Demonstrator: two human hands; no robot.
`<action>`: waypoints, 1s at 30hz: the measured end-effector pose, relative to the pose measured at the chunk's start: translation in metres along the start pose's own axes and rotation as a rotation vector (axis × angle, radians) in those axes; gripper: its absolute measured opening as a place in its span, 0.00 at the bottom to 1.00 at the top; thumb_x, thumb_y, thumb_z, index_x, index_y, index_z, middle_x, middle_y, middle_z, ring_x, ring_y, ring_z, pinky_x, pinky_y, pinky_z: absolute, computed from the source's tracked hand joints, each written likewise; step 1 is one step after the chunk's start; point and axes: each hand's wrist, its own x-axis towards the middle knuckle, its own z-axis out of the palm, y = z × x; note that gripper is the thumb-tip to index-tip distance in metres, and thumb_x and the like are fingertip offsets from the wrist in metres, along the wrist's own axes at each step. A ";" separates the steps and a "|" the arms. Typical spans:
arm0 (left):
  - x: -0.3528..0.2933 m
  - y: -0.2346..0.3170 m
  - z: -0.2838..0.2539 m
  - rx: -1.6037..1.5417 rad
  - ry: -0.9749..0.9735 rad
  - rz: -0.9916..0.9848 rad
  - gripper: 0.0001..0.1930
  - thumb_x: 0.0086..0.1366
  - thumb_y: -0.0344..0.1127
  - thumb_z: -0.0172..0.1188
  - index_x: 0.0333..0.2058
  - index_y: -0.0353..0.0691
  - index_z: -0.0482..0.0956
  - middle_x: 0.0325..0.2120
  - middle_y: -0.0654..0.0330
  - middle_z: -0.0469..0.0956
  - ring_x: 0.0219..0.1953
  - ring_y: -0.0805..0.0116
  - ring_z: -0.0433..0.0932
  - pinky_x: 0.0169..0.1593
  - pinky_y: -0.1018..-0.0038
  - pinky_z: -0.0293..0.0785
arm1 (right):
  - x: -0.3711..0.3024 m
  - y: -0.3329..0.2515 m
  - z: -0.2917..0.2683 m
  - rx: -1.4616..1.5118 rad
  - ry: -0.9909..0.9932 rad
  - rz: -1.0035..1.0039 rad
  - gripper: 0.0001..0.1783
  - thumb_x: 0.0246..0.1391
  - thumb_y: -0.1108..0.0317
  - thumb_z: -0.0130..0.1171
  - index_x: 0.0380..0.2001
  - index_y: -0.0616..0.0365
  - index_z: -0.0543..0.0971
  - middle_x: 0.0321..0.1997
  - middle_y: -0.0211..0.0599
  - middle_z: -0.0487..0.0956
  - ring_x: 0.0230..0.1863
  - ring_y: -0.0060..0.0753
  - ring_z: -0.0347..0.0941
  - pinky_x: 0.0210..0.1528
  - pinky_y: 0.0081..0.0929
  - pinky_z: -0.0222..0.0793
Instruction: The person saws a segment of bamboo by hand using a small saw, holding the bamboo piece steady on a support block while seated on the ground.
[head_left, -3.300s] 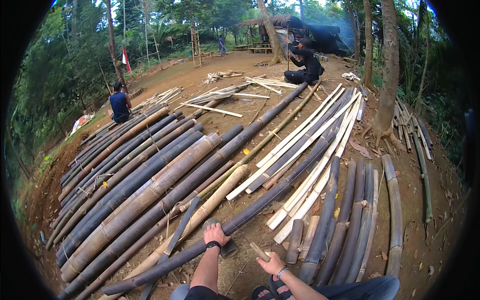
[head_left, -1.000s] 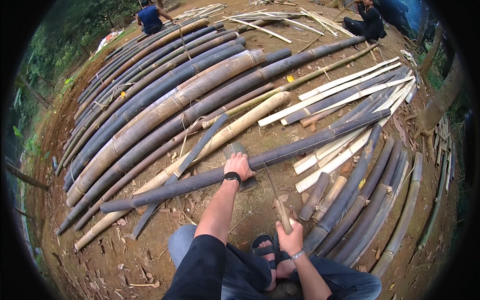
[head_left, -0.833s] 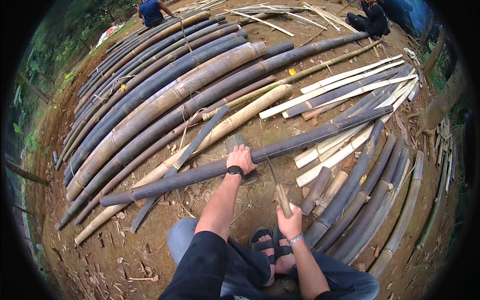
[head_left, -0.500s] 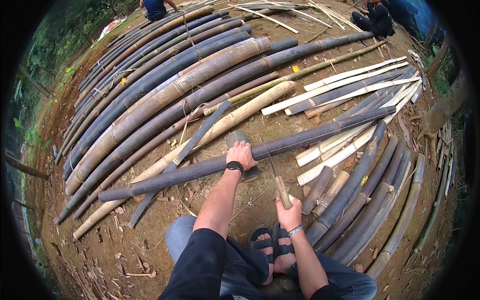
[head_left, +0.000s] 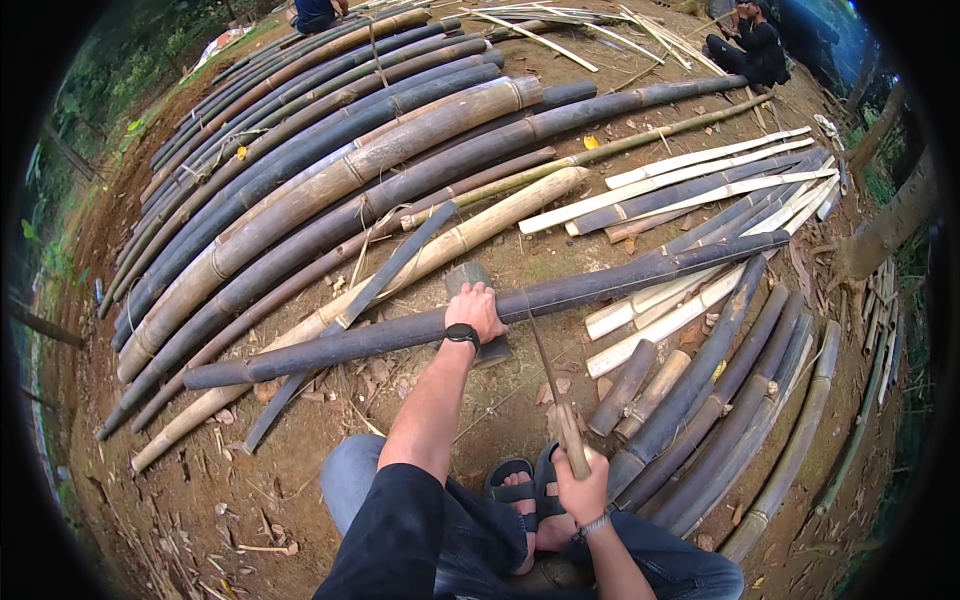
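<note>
A long dark bamboo pole [head_left: 380, 340] lies slantwise in front of me, across a short grey log piece [head_left: 466, 275]. My left hand [head_left: 474, 312], with a watch at the wrist, presses down on the pole over that log, its fingers wrapped over the far side. My right hand [head_left: 582, 484] is closed round the wooden handle of a handsaw [head_left: 545, 365]. The narrow blade points away from me, and its far end meets the pole just right of my left hand. Whether the teeth sit in a cut is too small to tell.
Many long bamboo poles [head_left: 290, 200] lie side by side at the far left. Pale split strips [head_left: 700, 165] and shorter dark bamboo pieces [head_left: 740, 400] lie to the right. A flat dark strip [head_left: 395, 268] crosses under the pole. Two people sit far off, one in black [head_left: 755, 50].
My right hand has drawn the saw back toward my body, so more of the blade shows on the near side of the pole. My left hand keeps its place on the pole.
</note>
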 end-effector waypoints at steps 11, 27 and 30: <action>-0.005 -0.010 0.011 0.014 -0.042 0.008 0.31 0.45 0.57 0.73 0.43 0.40 0.85 0.47 0.54 0.81 0.54 0.54 0.78 0.56 0.61 0.78 | 0.048 -0.010 0.024 -0.090 -0.084 0.176 0.12 0.54 0.66 0.63 0.23 0.63 0.77 0.20 0.51 0.78 0.25 0.51 0.77 0.30 0.44 0.68; 0.000 -0.014 -0.006 -0.004 -0.079 0.003 0.31 0.43 0.59 0.73 0.40 0.39 0.87 0.45 0.53 0.83 0.50 0.55 0.82 0.53 0.63 0.80 | -0.011 -0.017 0.007 -0.157 -0.012 -0.025 0.11 0.52 0.62 0.63 0.26 0.60 0.82 0.23 0.54 0.80 0.28 0.61 0.79 0.37 0.50 0.74; -0.005 0.000 0.000 0.014 -0.075 0.003 0.33 0.43 0.60 0.75 0.41 0.38 0.86 0.47 0.53 0.83 0.51 0.55 0.81 0.55 0.64 0.79 | 0.013 -0.010 0.017 -0.114 -0.022 0.130 0.11 0.53 0.62 0.63 0.27 0.61 0.81 0.20 0.53 0.79 0.26 0.60 0.79 0.33 0.47 0.73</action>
